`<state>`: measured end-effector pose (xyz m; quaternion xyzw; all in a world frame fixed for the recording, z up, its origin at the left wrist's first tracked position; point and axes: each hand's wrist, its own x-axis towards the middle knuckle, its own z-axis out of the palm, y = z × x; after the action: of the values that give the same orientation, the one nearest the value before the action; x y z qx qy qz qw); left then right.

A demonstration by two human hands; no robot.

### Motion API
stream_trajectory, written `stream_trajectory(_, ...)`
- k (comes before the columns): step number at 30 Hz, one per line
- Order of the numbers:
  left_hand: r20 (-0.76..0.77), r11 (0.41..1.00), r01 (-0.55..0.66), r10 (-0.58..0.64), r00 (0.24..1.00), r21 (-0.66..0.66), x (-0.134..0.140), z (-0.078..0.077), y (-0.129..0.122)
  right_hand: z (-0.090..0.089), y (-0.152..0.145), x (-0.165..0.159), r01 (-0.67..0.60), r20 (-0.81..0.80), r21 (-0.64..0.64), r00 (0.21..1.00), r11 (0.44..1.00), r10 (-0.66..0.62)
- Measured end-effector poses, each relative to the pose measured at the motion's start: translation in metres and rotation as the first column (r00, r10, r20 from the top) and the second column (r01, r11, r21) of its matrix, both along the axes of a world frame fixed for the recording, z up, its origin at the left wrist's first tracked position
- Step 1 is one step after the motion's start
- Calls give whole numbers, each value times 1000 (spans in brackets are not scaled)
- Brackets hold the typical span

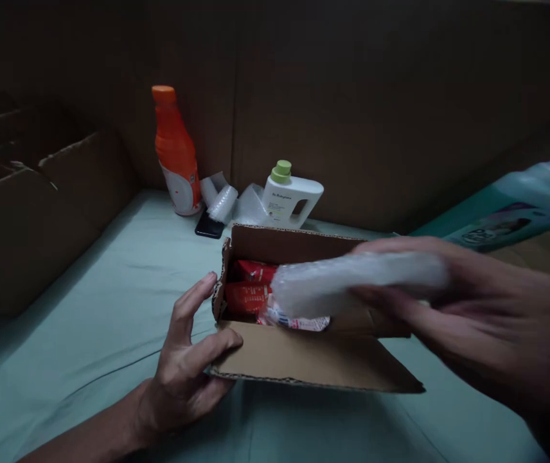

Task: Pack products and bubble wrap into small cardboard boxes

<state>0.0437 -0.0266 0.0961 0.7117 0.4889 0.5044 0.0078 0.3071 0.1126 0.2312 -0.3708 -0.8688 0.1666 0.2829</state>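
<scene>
A small cardboard box (313, 360) stands open in front of me, its near flap folded out toward me. Red packets (246, 297) and a white printed packet (308, 323) lie inside it. My left hand (188, 360) grips the box's left end, the thumb resting on the near flap. Over the opening, my right hand (487, 315) pinches a bubble-wrapped item (352, 280), blurred a little by motion. What the wrap contains cannot be made out, and it hides the right part of the box's inside.
Behind the box stand an orange bottle (176, 161) and a white jug with a green cap (287, 199). Bubble wrap (221, 202) and a black phone (209, 225) lie between them. A large teal bottle (511, 206) leans at right; a bigger cardboard box (38, 225) is at left.
</scene>
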Motion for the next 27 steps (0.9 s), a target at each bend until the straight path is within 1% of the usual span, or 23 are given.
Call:
stream_trajectory(2,21,1000,22,-22,1000,4,-1,-3,-1,4,8,-39,-76,16,-61,997,995,77)
stream_trajectory(4,24,999,38,-38,999,2,-2,-4,-2,8,15,-59,-153,72,-117,984,981,162)
stream_trajectory(6,26,999,50,-50,998,-11,-3,-6,-2,12,22,-60,-210,171,-129,958,969,231)
stream_trajectory(9,49,997,78,-78,996,-12,-4,-11,-3,19,28,-50,-285,319,-105,898,953,304)
stream_trajectory(11,74,995,95,-95,993,-5,-4,-14,-2,26,29,-47,-319,373,-104,866,942,334)
stream_trajectory(13,84,995,102,-101,991,-8,-3,-16,-1,32,28,-53,-336,374,-99,860,937,348)
stream_trajectory(15,81,995,103,-102,991,-16,-3,-16,-1,33,25,-65,-327,316,-69,889,943,332)
stream_trajectory(16,78,994,106,-104,992,-18,-3,-15,0,30,24,-72,-315,284,-72,903,946,322)
stream_trajectory(18,79,994,112,-110,991,-15,-3,-14,0,17,21,-86,-297,252,-138,912,945,324)
stream_trajectory(21,90,993,116,-115,989,2,-4,-13,1,-16,17,-104,-290,267,-326,885,900,382)
stream_trajectory(23,97,993,116,-116,989,6,-4,-13,1,-38,14,-112,-269,291,-415,866,869,407)
stream_trajectory(25,96,992,122,-121,988,-5,-5,-13,2,-49,11,-115,-245,359,-433,836,868,415)
stream_trajectory(27,84,991,130,-128,988,-17,-6,-13,2,-48,8,-116,-278,460,-353,780,893,424)
